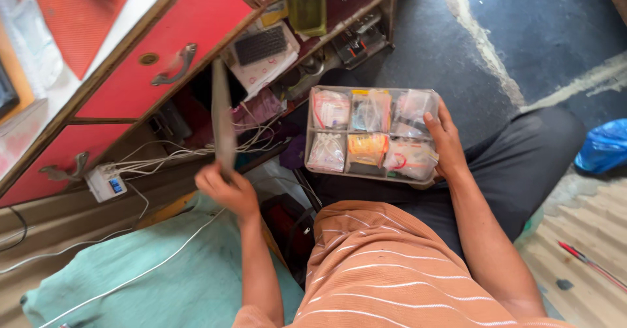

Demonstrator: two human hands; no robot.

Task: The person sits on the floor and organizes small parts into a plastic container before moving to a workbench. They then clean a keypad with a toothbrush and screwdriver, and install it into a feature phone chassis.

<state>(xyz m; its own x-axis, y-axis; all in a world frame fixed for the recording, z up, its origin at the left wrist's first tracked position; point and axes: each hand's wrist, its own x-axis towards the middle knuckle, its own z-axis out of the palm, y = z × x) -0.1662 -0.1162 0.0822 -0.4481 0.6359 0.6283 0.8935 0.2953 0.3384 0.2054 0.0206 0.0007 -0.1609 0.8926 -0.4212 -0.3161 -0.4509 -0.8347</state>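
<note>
clear compartment tray (313, 132) of bagged parts, right hand (446, 140) gripping edge; left hand (227, 189) clasping thin panel (222, 116).

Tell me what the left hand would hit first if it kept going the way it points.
The left hand holds a thin flat panel aimed up-frame at the open cabinet. Probably it would first meet the white cables, though depth is unclear.

The scene is being viewed steeply downward from head height, close above the compartment tray (371, 136) resting on the lap.
</note>
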